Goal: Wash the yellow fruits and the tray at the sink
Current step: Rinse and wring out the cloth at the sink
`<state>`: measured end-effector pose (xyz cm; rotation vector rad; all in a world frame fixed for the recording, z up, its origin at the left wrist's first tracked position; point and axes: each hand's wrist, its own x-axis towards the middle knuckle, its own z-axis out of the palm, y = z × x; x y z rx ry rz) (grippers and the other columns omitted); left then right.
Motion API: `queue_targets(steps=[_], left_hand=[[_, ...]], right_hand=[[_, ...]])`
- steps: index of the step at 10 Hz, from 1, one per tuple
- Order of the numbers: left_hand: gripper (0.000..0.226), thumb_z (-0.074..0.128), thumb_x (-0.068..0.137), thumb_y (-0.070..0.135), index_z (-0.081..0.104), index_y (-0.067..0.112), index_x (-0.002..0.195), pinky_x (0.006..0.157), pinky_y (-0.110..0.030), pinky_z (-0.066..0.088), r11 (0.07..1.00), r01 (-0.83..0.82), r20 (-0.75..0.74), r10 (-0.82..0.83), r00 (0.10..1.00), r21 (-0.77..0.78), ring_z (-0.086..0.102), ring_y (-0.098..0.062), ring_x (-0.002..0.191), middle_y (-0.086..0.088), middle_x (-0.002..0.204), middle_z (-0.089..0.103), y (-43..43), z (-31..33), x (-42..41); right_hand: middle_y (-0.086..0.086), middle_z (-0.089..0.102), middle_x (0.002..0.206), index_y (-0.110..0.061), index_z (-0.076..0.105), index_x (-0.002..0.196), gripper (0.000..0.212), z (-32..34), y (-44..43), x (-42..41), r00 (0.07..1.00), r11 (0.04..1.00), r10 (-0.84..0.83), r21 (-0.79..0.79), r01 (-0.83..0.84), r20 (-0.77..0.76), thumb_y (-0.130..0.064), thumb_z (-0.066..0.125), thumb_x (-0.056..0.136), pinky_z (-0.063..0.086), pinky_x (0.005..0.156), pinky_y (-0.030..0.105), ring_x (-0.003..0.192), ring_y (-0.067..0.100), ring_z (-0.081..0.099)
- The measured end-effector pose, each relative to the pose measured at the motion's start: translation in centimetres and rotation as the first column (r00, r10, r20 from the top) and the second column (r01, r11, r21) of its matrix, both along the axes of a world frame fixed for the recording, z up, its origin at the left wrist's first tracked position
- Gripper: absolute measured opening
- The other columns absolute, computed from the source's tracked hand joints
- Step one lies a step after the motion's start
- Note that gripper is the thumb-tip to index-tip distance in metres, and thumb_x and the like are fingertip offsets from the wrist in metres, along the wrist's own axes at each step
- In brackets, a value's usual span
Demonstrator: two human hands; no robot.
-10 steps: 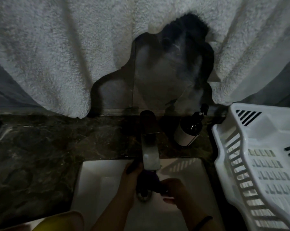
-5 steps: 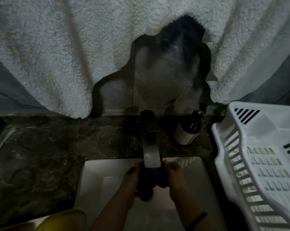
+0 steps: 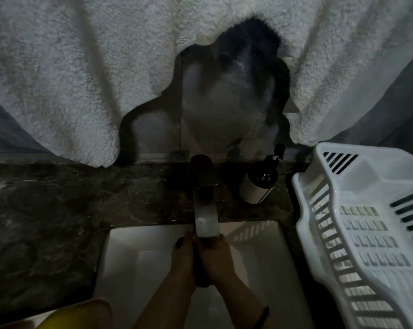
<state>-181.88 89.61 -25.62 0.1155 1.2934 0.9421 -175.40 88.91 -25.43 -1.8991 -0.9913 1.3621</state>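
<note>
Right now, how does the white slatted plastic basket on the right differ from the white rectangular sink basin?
The white slatted plastic basket has slotted walls and floor; the white rectangular sink basin is smooth and solid. The basket stands on the dark marble counter; the basin is sunk into it. Nothing shows in the basket; in the basin the left hand and right hand hold a dark object under the faucet. Both are white.
</note>
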Motion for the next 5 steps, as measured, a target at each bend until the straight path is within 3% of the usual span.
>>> queue_targets(steps=[1, 2, 3, 4, 5], left_hand=[[0.036, 0.036, 0.102, 0.032, 0.060, 0.006, 0.110, 0.082, -0.038, 0.044, 0.996, 0.092, -0.174, -0.088, 0.981, 0.017, 0.059, -0.032, 0.092, -0.017, 0.114, 0.056, -0.6, 3.0, 0.7], [0.035, 0.033, 0.103, 0.026, 0.060, 0.003, 0.110, 0.078, -0.031, 0.045, 0.994, 0.108, -0.311, -0.101, 0.945, 0.007, 0.058, -0.037, 0.104, -0.021, 0.120, 0.058, 0.0, 1.5, 0.8], [0.033, 0.038, 0.102, 0.024, 0.059, 0.012, 0.081, 0.074, -0.034, 0.049, 0.995, 0.102, -0.318, -0.096, 0.943, 0.003, 0.060, -0.030, 0.082, -0.021, 0.095, 0.064, 0.5, 1.6, 0.8], [0.030, 0.039, 0.100, 0.020, 0.058, 0.013, 0.078, 0.072, -0.037, 0.048, 0.988, 0.147, -0.265, -0.154, 0.952, -0.047, 0.057, -0.028, 0.078, -0.016, 0.083, 0.061, 0.5, 1.5, 0.4], [0.029, 0.041, 0.099, 0.016, 0.058, 0.008, 0.077, 0.072, -0.036, 0.045, 0.983, 0.172, -0.196, -0.182, 0.964, -0.068, 0.056, -0.030, 0.078, -0.016, 0.078, 0.058, 0.3, 1.4, 0.2]], right_hand=[[0.010, 0.067, 0.100, -0.014, 0.062, 0.101, 0.028, 1.0, -0.1, -0.7, 0.988, 0.997, 0.057, 0.046, -0.064, 0.146, -0.038, 0.050, 0.095, 0.052, 0.084, 0.038, 0.093, 0.026, 0.063], [-0.006, 0.064, 0.085, -0.029, 0.058, 0.086, 0.008, 0.7, 0.2, -0.9, 1.000, 0.993, -0.014, 0.116, 0.015, -0.014, -0.031, 0.057, 0.093, 0.051, 0.084, 0.034, 0.086, 0.019, 0.062], [-0.009, 0.059, 0.083, -0.028, 0.055, 0.087, 0.020, 0.1, 0.6, -0.8, 1.000, 0.993, 0.021, 0.117, -0.020, -0.004, -0.047, 0.056, 0.081, 0.051, 0.087, 0.035, 0.086, 0.018, 0.061], [-0.011, 0.054, 0.072, -0.027, 0.051, 0.074, 0.020, 0.5, 0.9, -0.2, 0.998, 0.992, 0.048, 0.115, -0.051, 0.034, -0.024, 0.054, 0.093, 0.046, 0.065, 0.017, 0.067, 0.004, 0.053], [-0.010, 0.053, 0.067, -0.025, 0.048, 0.067, 0.032, 0.2, 0.8, 0.5, 0.987, 0.990, 0.076, 0.110, -0.092, 0.142, -0.014, 0.049, 0.097, 0.041, 0.058, 0.013, 0.061, 0.003, 0.051]])
